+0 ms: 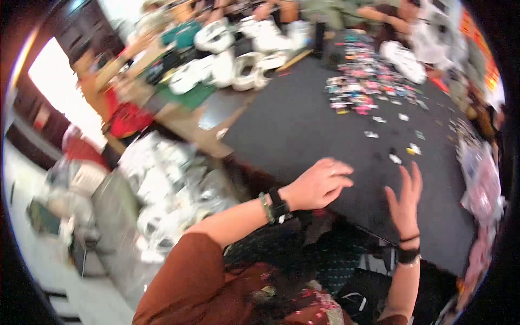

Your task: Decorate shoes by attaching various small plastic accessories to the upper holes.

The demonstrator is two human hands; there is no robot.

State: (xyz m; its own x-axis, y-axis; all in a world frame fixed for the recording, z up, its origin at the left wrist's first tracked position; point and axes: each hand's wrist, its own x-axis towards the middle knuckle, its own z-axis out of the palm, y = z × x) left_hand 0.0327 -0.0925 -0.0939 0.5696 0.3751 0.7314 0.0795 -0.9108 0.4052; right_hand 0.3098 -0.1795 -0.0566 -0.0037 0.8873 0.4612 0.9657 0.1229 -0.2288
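Observation:
My left hand point(319, 183) hovers over the near edge of a dark table point(287, 135), fingers stretched toward the right and nothing in them. Farther right, my right hand point(405, 200) is raised with its fingers apart, also holding nothing. Just beyond it lie a small black-and-white piece point(395, 157) and a small white-and-yellow piece point(414, 149). A few more little white pieces point(371, 134) are scattered farther away. Toward the back spreads a big heap of small colourful pieces point(357, 81), too blurred to name.
White shoes point(216, 65) crowd the far left end, where other people's arms point(130, 49) show. Another white shoe point(403, 60) sits beside the heap. Clear plastic bags with white things point(168, 184) lie on my left. A pinkish plastic bag point(482, 184) hangs at the right edge.

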